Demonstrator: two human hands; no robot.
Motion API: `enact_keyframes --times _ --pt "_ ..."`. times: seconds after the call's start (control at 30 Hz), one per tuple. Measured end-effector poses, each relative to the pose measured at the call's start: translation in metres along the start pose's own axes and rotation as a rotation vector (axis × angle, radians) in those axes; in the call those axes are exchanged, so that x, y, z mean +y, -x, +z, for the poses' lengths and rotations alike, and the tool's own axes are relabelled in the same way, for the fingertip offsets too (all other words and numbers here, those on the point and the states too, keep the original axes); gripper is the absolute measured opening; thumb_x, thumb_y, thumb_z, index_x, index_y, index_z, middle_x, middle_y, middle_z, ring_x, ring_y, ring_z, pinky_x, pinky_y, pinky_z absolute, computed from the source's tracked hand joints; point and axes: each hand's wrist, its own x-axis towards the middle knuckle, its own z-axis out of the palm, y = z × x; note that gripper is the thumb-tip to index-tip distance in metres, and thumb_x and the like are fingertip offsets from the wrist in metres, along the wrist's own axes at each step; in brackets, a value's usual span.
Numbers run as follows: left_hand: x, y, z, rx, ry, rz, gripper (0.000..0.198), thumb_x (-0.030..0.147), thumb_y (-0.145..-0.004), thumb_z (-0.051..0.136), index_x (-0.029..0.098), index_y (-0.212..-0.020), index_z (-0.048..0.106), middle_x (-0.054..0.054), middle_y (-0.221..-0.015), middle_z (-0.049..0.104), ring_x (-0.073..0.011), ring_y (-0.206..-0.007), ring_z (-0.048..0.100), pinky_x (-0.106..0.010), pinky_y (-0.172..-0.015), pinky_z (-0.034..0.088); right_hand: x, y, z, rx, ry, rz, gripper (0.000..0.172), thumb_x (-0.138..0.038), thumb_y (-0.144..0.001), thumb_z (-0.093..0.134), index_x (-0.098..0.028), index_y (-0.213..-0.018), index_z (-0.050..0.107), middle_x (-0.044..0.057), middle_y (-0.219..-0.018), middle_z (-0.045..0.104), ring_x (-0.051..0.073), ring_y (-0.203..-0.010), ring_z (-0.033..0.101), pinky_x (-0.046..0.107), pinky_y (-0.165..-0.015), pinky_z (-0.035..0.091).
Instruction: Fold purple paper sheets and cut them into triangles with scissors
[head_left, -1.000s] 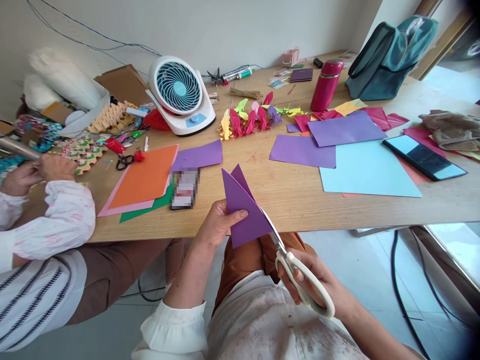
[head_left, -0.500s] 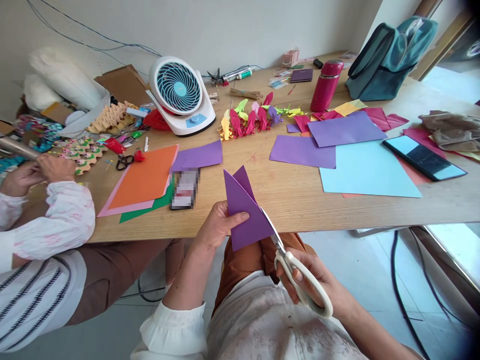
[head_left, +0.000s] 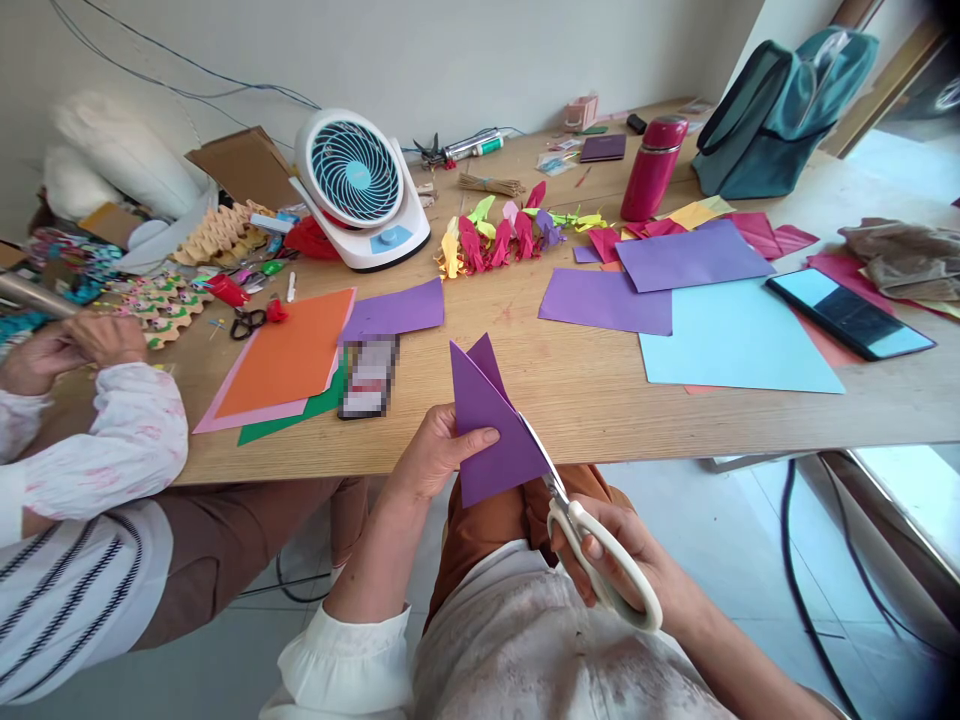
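Between thumb and fingers, my left hand [head_left: 442, 447] pinches a folded piece of purple paper [head_left: 491, 450] above my lap, near the table's front edge. The paper has two pointed flaps that spread apart at the top. My right hand [head_left: 611, 550] is wrapped round the white handles of a pair of scissors [head_left: 637, 590]. Their blades lie along the right edge of the paper, pointing up and to the left. Part of the blades is hidden by the paper. On the table beyond are a purple sheet [head_left: 607, 302] and a light blue sheet [head_left: 742, 345].
Orange paper [head_left: 289, 355] lies left, beside a phone [head_left: 367, 378]. A white fan [head_left: 360, 190] stands behind. Colourful paper flowers [head_left: 499, 240], a red flask [head_left: 654, 170], another phone [head_left: 847, 315] and a teal bag [head_left: 780, 125] are farther right. A co-worker's hands [head_left: 105, 338] are at far left.
Almost nothing differs. The lower corner of the purple paper has dipped slightly, and the scissors' handles have shifted a little to the left. Both hands keep their hold.
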Motion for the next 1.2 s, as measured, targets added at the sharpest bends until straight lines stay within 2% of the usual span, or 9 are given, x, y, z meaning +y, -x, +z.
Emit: enact_keyframes --times 0.3,0.5,0.57,0.63,0.8,0.9,1.03,1.13,1.2 --pt "-0.002 0.001 -0.002 -0.034 0.006 0.005 0.024 0.029 -0.068 0.089 0.02 -0.089 0.082 -0.002 -0.089 0.081 -0.0163 -0.077 0.073 -0.024 -0.072 0.057 0.0 0.0 0.001 0.013 0.013 -0.009 0.045 -0.064 -0.094 0.055 -0.02 -0.083 0.052 -0.005 -0.054 0.05 0.009 -0.046 0.04 0.028 -0.055 0.034" --pt "-0.002 0.001 -0.001 0.002 0.027 -0.005 0.026 0.03 -0.065 0.091 0.019 -0.087 0.082 -0.003 -0.088 0.081 -0.0166 -0.075 0.073 -0.024 -0.07 0.057 0.004 0.003 -0.002 0.006 0.014 -0.01 0.047 -0.066 -0.092 0.058 -0.019 -0.087 0.056 -0.003 -0.059 0.055 0.009 -0.049 0.044 0.027 -0.054 0.035" --pt "-0.003 0.001 -0.003 0.035 0.031 -0.008 0.03 0.032 -0.063 0.092 0.019 -0.088 0.081 -0.003 -0.089 0.081 -0.0177 -0.076 0.074 -0.026 -0.07 0.058 0.003 0.005 -0.006 0.041 0.026 -0.015 0.048 -0.067 -0.089 0.061 -0.019 -0.09 0.06 -0.002 -0.059 0.057 0.01 -0.049 0.045 0.026 -0.053 0.036" --pt "-0.004 0.002 -0.005 0.042 0.0 -0.006 0.032 0.033 -0.064 0.091 0.018 -0.091 0.081 -0.004 -0.092 0.081 -0.0189 -0.079 0.074 -0.027 -0.073 0.058 -0.004 0.006 -0.012 0.144 0.048 -0.042 0.046 -0.065 -0.086 0.067 -0.019 -0.091 0.064 -0.001 -0.06 0.059 0.011 -0.051 0.048 0.026 -0.053 0.038" --pt "-0.005 0.006 -0.002 -0.099 -0.215 -0.013 0.029 0.032 -0.073 0.085 0.017 -0.096 0.078 -0.005 -0.1 0.08 -0.0213 -0.087 0.074 -0.03 -0.08 0.057 -0.035 -0.014 -0.03 0.413 0.212 -0.122 0.045 -0.049 -0.083 0.077 -0.023 -0.118 0.063 0.003 -0.09 0.071 0.017 -0.08 0.063 0.027 -0.066 0.047" --pt "-0.003 0.01 0.007 -0.186 -0.405 0.003 0.023 0.03 -0.079 0.079 0.017 -0.097 0.077 -0.005 -0.101 0.08 -0.0225 -0.091 0.073 -0.031 -0.083 0.057 -0.045 -0.036 -0.036 0.439 0.297 -0.146 0.044 -0.041 -0.083 0.077 -0.024 -0.119 0.058 0.004 -0.102 0.072 0.018 -0.086 0.063 0.03 -0.072 0.049" --pt "0.0 0.015 0.016 -0.214 -0.581 0.038 0.019 0.027 -0.083 0.075 0.018 -0.1 0.075 -0.002 -0.099 0.079 -0.0218 -0.095 0.071 -0.031 -0.087 0.056 -0.045 -0.057 -0.032 0.402 0.294 -0.157 0.035 -0.033 -0.081 0.078 -0.023 -0.109 0.059 0.001 -0.097 0.069 0.016 -0.083 0.061 0.029 -0.072 0.048" --pt "-0.001 0.014 0.018 -0.248 -0.582 0.038 0.027 0.028 -0.085 0.073 0.019 -0.11 0.073 -0.003 -0.105 0.078 -0.021 -0.095 0.07 -0.032 -0.088 0.056 -0.045 -0.061 -0.03 0.415 0.282 -0.165 0.032 -0.029 -0.078 0.079 -0.021 -0.102 0.059 -0.002 -0.089 0.065 0.014 -0.079 0.059 0.027 -0.07 0.046" --pt "-0.003 0.011 0.016 -0.255 -0.531 0.011 0.03 0.031 -0.086 0.073 0.019 -0.114 0.072 -0.004 -0.107 0.078 -0.0219 -0.096 0.071 -0.033 -0.087 0.057 -0.049 -0.059 -0.038 0.432 0.306 -0.171 0.032 -0.028 -0.077 0.08 -0.021 -0.101 0.059 -0.003 -0.084 0.063 0.013 -0.075 0.057 0.026 -0.067 0.045"
